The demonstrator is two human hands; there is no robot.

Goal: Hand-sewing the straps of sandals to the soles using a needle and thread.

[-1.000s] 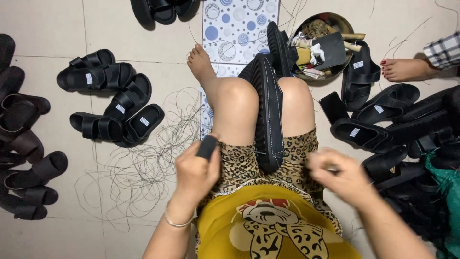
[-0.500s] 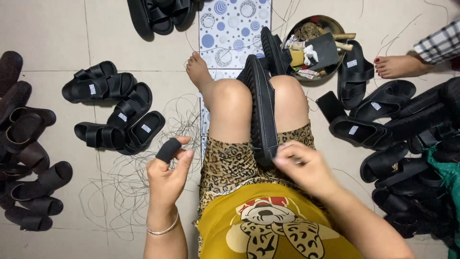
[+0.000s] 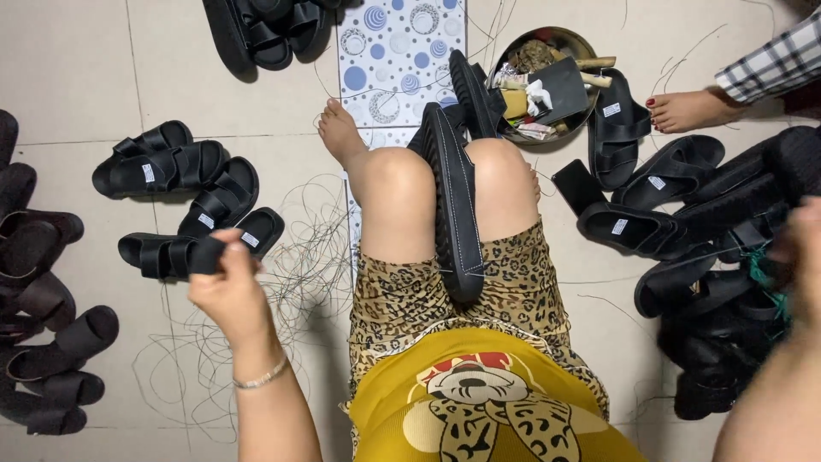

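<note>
Right hand (image 3: 800,248) blurred at frame edge, grip unclear; left-edge sandals (image 3: 26,257) cut off.

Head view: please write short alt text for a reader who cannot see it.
A seated person's left hand pinches a black strap piece, a black sandal sole is clamped between the knees, and the blurred right hand reaches toward a pile of black sandals.

One camera only, worn on the person's head and aimed almost straight down. It looks over the lap and knees onto the tiled floor (image 3: 77,68), close in, with the far floor at the picture's top. The left hand (image 3: 227,287) sits left of centre; the right hand (image 3: 800,257) blurs at the right edge.
</note>
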